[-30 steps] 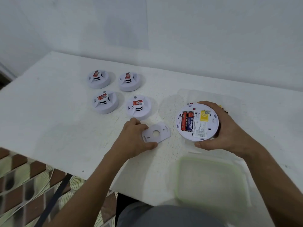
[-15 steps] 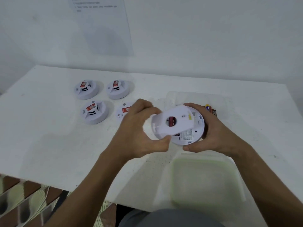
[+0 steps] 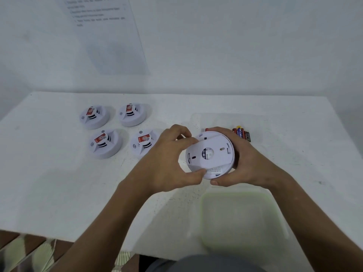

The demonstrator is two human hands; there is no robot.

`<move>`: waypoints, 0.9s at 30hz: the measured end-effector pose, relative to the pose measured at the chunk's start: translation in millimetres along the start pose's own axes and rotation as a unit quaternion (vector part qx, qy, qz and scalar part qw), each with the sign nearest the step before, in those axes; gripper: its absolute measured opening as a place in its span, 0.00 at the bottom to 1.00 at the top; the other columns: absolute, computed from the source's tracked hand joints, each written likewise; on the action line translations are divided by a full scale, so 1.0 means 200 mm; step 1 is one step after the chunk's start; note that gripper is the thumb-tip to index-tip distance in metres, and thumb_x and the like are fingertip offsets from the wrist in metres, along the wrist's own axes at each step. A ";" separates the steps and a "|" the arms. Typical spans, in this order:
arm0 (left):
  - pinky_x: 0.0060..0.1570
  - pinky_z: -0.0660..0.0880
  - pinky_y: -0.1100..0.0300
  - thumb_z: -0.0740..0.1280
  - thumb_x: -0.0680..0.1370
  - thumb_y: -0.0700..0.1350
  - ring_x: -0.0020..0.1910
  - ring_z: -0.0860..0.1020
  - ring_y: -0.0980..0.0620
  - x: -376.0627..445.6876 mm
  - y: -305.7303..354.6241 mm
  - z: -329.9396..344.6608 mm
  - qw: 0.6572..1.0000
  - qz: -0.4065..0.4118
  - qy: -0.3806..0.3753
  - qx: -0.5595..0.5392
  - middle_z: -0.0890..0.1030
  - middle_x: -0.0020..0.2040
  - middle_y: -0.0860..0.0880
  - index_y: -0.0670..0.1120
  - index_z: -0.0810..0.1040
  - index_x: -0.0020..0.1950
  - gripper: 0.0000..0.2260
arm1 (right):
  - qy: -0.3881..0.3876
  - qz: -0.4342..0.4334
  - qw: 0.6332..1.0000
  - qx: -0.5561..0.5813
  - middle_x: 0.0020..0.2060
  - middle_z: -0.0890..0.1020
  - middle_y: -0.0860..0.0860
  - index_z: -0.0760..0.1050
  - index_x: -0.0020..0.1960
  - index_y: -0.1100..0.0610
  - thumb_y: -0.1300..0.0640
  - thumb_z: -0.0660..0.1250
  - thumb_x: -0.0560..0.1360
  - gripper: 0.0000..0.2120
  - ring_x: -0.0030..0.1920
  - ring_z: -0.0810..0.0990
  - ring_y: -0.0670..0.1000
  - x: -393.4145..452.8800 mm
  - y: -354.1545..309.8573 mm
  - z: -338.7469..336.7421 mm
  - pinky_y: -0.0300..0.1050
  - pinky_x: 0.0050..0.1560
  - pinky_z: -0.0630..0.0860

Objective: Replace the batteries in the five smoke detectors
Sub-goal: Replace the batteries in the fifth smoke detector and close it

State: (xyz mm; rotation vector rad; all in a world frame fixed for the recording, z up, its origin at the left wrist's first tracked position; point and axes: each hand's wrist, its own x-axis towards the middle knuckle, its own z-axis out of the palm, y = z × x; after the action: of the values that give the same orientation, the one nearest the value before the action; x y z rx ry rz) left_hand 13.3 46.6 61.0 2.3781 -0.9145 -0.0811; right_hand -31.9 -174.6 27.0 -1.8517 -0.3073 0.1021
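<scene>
Four detectors (image 3: 117, 130) tabled, one detector (image 3: 211, 155) held

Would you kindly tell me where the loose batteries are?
In the head view, the loose batteries lie on the table, right of centre, just behind the right hand.

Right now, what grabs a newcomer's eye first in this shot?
The two hands at centre: the left hand and right hand grip a white smoke detector held underside up, its back plate on it. Left of them, four more detectors sit in a square on the white table. Loose batteries lie just behind the right hand.
</scene>
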 end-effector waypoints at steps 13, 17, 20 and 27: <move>0.49 0.79 0.64 0.77 0.67 0.52 0.49 0.80 0.62 0.02 0.01 -0.02 0.989 -0.057 -0.039 -0.131 0.77 0.60 0.60 0.56 0.72 0.69 0.32 | -0.005 0.012 1.000 0.017 0.68 0.74 0.48 0.67 0.73 0.53 0.66 0.81 0.60 0.45 0.69 0.73 0.53 -0.01 -0.01 -0.04 0.57 0.64 0.77; 0.39 0.81 0.60 0.80 0.65 0.46 0.38 0.83 0.56 0.03 0.03 -0.02 0.987 -0.038 -0.043 -0.150 0.77 0.59 0.57 0.50 0.78 0.65 0.29 | -0.013 0.011 1.000 0.002 0.65 0.76 0.47 0.70 0.71 0.52 0.65 0.80 0.58 0.43 0.66 0.76 0.51 -0.02 -0.03 -0.05 0.53 0.62 0.78; 0.39 0.78 0.66 0.79 0.64 0.48 0.43 0.81 0.57 0.04 0.03 -0.03 0.990 -0.009 -0.047 -0.134 0.78 0.58 0.56 0.49 0.80 0.63 0.28 | -0.010 0.011 1.000 0.005 0.63 0.77 0.47 0.71 0.69 0.53 0.65 0.80 0.57 0.43 0.65 0.77 0.52 -0.02 -0.04 -0.06 0.53 0.60 0.79; 0.44 0.81 0.59 0.79 0.64 0.42 0.49 0.81 0.53 0.06 0.00 -0.04 0.983 -0.001 -0.086 -0.161 0.81 0.55 0.55 0.48 0.80 0.62 0.27 | -0.030 0.013 0.999 0.033 0.62 0.78 0.49 0.71 0.69 0.54 0.66 0.81 0.55 0.44 0.63 0.78 0.51 -0.02 -0.05 -0.06 0.52 0.60 0.79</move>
State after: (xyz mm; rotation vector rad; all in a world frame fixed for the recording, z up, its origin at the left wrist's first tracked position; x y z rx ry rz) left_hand 24.0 42.7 70.0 2.0926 -0.9020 -0.4105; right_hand -35.2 -184.8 39.9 -1.7897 -0.3186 0.1839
